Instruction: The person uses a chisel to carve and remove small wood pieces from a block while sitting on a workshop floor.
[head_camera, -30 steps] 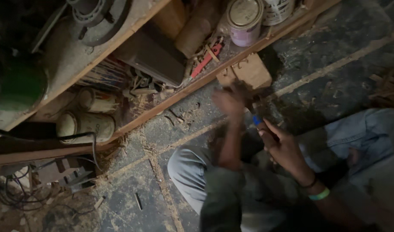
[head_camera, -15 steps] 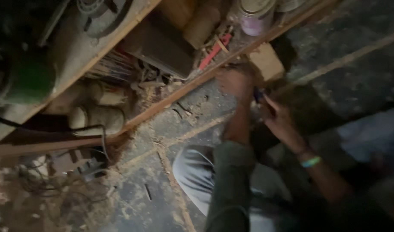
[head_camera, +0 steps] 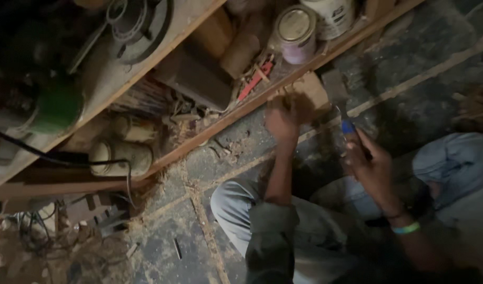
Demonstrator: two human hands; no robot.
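My left hand reaches out over the dark tiled floor, blurred, its fingers curled near a small wooden block by the low shelf's front edge; whether it grips anything is unclear. My right hand is closed around a thin tool with a blue handle and a metal tip pointing up toward the block. A green band sits on my right wrist. My knee in grey trousers rests on the floor below.
A low wooden shelf crosses the frame diagonally, holding paint cans, a red tool, a dark box and rolls. A green machine and black cable lie at left. Sawdust and scrap cover the floor.
The view has shifted slightly. My left hand stays extended by the wooden block, and my right hand with the blue-handled tool has stayed beside it, tip pointing at the block.
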